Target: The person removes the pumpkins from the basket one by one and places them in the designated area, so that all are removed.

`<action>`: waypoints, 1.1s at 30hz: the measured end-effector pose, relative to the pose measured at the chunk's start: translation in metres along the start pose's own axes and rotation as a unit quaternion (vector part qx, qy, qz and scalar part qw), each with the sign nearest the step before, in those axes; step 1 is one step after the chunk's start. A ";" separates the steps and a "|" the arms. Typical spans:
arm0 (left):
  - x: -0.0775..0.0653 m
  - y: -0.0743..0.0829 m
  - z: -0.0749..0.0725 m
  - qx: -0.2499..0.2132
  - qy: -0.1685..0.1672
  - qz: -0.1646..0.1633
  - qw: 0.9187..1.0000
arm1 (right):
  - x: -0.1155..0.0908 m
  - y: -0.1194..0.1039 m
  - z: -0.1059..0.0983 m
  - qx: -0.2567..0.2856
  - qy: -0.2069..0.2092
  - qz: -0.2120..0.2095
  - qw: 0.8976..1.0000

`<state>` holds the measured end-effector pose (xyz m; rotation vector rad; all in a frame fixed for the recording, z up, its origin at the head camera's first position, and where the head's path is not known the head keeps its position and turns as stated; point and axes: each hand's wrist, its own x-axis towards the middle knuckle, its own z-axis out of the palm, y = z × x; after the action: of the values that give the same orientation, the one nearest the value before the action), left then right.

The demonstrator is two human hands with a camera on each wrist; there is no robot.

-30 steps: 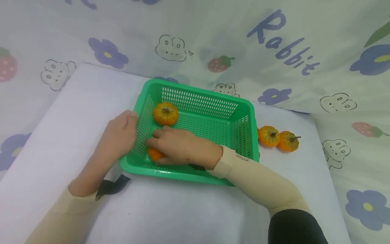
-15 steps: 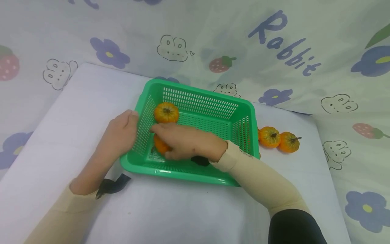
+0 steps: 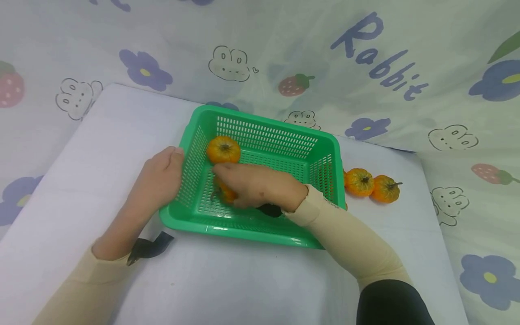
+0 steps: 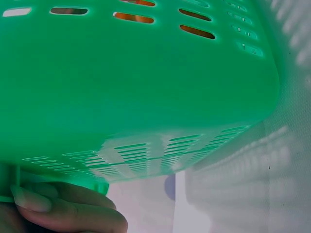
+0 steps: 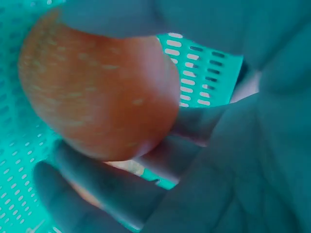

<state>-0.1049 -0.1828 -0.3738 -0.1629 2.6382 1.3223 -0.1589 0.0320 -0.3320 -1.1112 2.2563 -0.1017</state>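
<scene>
A green plastic basket [image 3: 243, 234] with slotted walls stands on the white table. My left hand [image 3: 160, 180] grips its left rim; in the left wrist view curled fingers [image 4: 73, 208] show at the rim, beside the basket's outer wall [image 4: 121, 82]. Inside the basket, my right hand [image 3: 260, 185] holds a small orange pumpkin [image 3: 225, 194] near the left end. In the right wrist view the thumb lies over this pumpkin [image 5: 102, 92] and the fingers are beneath it. A second small pumpkin [image 3: 224, 150] sits just behind, in the far left corner, close to the right fingertips.
Right of the basket, two pumpkins [image 3: 359, 182] lie side by side on the table, with more orange partly hidden behind the basket's right wall. A black strap [image 3: 150, 248] hangs at the left wrist. A printed rabbit-pattern cloth [image 3: 260, 45] rises behind the table.
My right hand has drawn the held pumpkin rightward, away from the basket's left wall. The pumpkin behind has shifted slightly right. My left hand has stayed on the rim.
</scene>
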 end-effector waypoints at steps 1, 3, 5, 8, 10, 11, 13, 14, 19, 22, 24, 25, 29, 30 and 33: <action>0.000 0.000 0.000 -0.001 -0.001 -0.001 1.000 | -0.001 0.000 0.000 -0.001 -0.001 0.005 1.000; 0.000 0.000 0.000 -0.002 -0.002 -0.003 1.000 | -0.002 0.002 -0.001 -0.010 -0.003 0.015 1.000; 0.000 0.001 0.000 -0.001 -0.002 -0.002 1.000 | -0.003 0.003 -0.001 -0.023 -0.006 0.022 0.999; 0.000 0.001 -0.001 0.000 -0.002 -0.002 1.000 | -0.002 0.004 -0.001 -0.045 -0.011 0.030 0.998; -0.001 0.001 -0.001 0.000 -0.001 -0.003 1.000 | -0.001 0.004 -0.001 -0.056 -0.016 0.033 0.998; -0.001 0.001 -0.001 -0.001 -0.002 -0.004 1.000 | 0.000 0.004 -0.001 -0.059 -0.019 0.034 0.997; -0.001 0.001 -0.001 -0.003 -0.003 -0.005 1.000 | 0.001 0.004 -0.001 -0.063 -0.025 0.038 0.997; -0.001 0.001 -0.001 -0.004 -0.003 -0.005 1.000 | 0.001 0.004 -0.001 -0.063 -0.028 0.040 0.997; -0.001 0.001 -0.002 -0.005 -0.004 -0.001 1.000 | 0.002 0.005 0.000 -0.056 -0.041 0.058 0.996; -0.001 0.001 -0.002 -0.005 -0.005 -0.002 1.000 | 0.003 0.005 0.002 -0.059 -0.051 0.067 0.995; -0.001 0.000 -0.002 -0.004 -0.004 -0.003 1.000 | 0.003 0.005 0.004 -0.058 -0.057 0.070 0.994; -0.001 0.000 -0.002 -0.004 -0.003 -0.002 1.000 | 0.003 0.005 0.004 -0.056 -0.058 0.070 0.994; 0.000 0.000 -0.002 0.000 0.000 -0.002 1.000 | 0.005 0.006 0.007 -0.027 -0.061 0.066 0.996; 0.000 0.000 -0.002 0.001 0.001 -0.002 1.000 | 0.005 0.007 0.007 -0.021 -0.061 0.064 0.996; 0.000 0.000 -0.002 0.001 0.000 -0.003 1.000 | 0.007 0.007 0.007 -0.009 -0.061 0.055 0.997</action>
<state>-0.1056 -0.1840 -0.3724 -0.1706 2.6366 1.3163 -0.1629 0.0328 -0.3437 -0.9730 2.2083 0.0303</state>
